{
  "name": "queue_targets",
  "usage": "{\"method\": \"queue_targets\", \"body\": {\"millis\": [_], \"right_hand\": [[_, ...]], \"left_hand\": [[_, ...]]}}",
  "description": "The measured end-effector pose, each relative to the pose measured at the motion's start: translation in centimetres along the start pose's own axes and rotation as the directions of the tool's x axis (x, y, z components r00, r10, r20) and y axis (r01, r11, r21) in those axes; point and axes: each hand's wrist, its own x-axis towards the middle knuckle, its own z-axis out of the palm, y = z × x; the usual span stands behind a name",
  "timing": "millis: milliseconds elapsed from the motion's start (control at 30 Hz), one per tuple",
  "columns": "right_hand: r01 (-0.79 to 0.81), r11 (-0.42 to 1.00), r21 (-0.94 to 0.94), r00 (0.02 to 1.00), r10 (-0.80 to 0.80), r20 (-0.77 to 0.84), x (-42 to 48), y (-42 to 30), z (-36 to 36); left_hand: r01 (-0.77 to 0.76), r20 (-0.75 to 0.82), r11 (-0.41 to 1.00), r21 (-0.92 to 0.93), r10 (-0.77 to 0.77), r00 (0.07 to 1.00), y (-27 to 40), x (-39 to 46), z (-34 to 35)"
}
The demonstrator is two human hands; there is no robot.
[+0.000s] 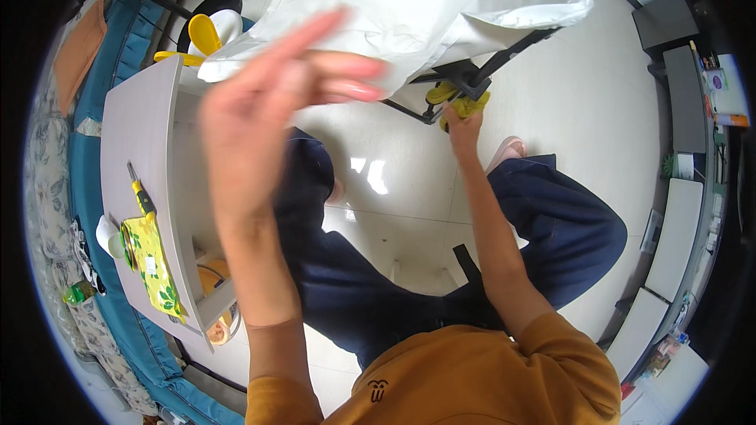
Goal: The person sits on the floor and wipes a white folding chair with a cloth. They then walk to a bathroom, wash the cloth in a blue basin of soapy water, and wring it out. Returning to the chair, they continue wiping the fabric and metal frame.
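Observation:
My left hand (289, 82) is raised and blurred by motion, its fingers apart and holding nothing. Beyond it a sheet of white fabric or plastic (378, 6) hangs over a black metal frame (514, 50); I cannot tell whether hand and sheet touch. Low down, my right hand (465, 128) grips a yellow-green cloth (472, 105) against the lower part of the frame, near a black joint (466, 78). Part of the cloth shows on the frame's other side, and my fingertips are hidden in it.
At left, a small table (139, 124) bears a yellow-black screwdriver (142, 198), a yellow leaf-patterned pouch (155, 271) and a white cup (110, 237). Behind it are yellow-handled utensils (204, 35) and a blue sofa (88, 159). Low cabinets (673, 230) line the right.

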Motion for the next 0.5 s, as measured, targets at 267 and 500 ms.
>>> {"method": "queue_targets", "body": {"millis": [267, 500], "right_hand": [[-0.029, 0.880, -0.474, 0.986, -0.052, -0.158, 1.2, 14.6, -3.6], [-0.165, 0.912, 0.375, 0.946, 0.254, -0.202, -0.8, 6.8, -4.8]], "left_hand": [[0.142, -0.320, 0.986, 0.083, -0.108, 0.941, -1.5, 0.3, -1.8], [0.222, -0.358, 0.969, 0.105, -0.171, 0.918, -1.9, -0.6, -3.8]]}}
